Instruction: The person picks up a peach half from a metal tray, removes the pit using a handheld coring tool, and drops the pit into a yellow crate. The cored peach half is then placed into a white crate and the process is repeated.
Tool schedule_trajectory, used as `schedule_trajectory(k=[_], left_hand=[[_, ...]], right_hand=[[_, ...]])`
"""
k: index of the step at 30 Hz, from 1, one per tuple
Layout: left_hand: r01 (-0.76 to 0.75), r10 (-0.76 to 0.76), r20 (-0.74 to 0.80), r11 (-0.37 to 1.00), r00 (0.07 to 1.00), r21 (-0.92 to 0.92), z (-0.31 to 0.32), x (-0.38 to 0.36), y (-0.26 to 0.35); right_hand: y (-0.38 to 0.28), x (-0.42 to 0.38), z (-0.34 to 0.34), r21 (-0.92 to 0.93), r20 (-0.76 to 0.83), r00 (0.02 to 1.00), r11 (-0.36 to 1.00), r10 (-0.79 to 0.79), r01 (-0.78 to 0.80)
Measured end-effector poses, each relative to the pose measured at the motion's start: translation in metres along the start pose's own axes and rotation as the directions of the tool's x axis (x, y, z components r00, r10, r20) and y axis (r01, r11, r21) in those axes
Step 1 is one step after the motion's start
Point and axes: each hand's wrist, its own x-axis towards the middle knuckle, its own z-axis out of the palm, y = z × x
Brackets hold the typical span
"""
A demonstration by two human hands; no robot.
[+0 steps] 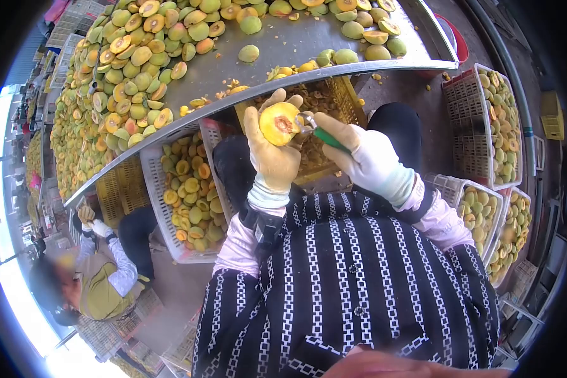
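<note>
My gloved left hand is closed around a halved yellow peach, its cut face turned up and the reddish-brown centre showing. In my gloved right hand is a pitting tool with a green handle. Its metal end meets the right side of the peach's cut face; the exact shape of the tip is hard to make out. Below both hands, between my knees, sits a yellow crate holding peels and scraps.
A metal table with a raised rim carries heaped peach halves. A white crate of halves stands at my left, and several full crates at my right. Another person sits working at lower left.
</note>
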Motion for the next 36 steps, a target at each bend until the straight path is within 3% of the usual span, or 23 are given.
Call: schedule_trajectory(k=[7, 13, 20, 22, 25, 27, 29, 30, 33, 36], left_hand=[[-0.053, 0.063, -0.052, 0.984, 0.997, 0.170, 0.021, -0.012, -0.006], [-0.036, 0.053, -0.092, 0.982, 0.994, 0.186, 0.022, -0.014, -0.008], [-0.153, 0.173, -0.040, 0.942, 0.984, 0.298, 0.017, -0.016, -0.006], [-0.278, 0.270, 0.078, 0.868, 0.960, 0.411, 0.010, -0.009, -0.001], [-0.324, 0.305, 0.123, 0.794, 0.944, 0.515, 0.008, 0.000, 0.008], [-0.309, 0.303, 0.106, 0.766, 0.947, 0.564, 0.010, 0.001, 0.014], [-0.120, 0.133, 0.038, 0.691, 0.990, 0.713, 0.008, 0.000, 0.021], [-0.138, 0.125, 0.071, 0.695, 0.990, 0.706, 0.011, -0.002, 0.025], [-0.183, 0.203, 0.025, 0.815, 0.979, 0.549, 0.003, 0.002, 0.012], [-0.176, 0.242, -0.043, 0.804, 0.969, 0.569, -0.002, 0.004, 0.007]], right_hand=[[-0.024, 0.004, -0.005, -0.276, 0.050, 0.997, 0.959, -0.059, 0.071], [-0.020, 0.000, 0.003, -0.369, 0.107, 0.992, 0.924, -0.068, 0.103], [-0.028, 0.006, 0.004, -0.388, 0.204, 0.977, 0.910, -0.069, 0.145], [-0.032, 0.007, 0.004, -0.358, 0.202, 0.978, 0.925, -0.055, 0.126], [-0.029, 0.011, 0.008, -0.340, 0.185, 0.981, 0.933, -0.054, 0.115], [-0.021, 0.009, 0.014, -0.290, 0.194, 0.980, 0.951, -0.047, 0.103], [-0.018, 0.006, 0.019, -0.238, 0.210, 0.977, 0.968, -0.029, 0.079], [-0.018, 0.005, 0.022, -0.239, 0.185, 0.982, 0.967, -0.048, 0.092], [-0.017, 0.008, 0.024, -0.270, 0.208, 0.978, 0.959, -0.032, 0.089], [-0.014, 0.014, 0.025, -0.263, 0.261, 0.965, 0.962, 0.002, 0.069]])
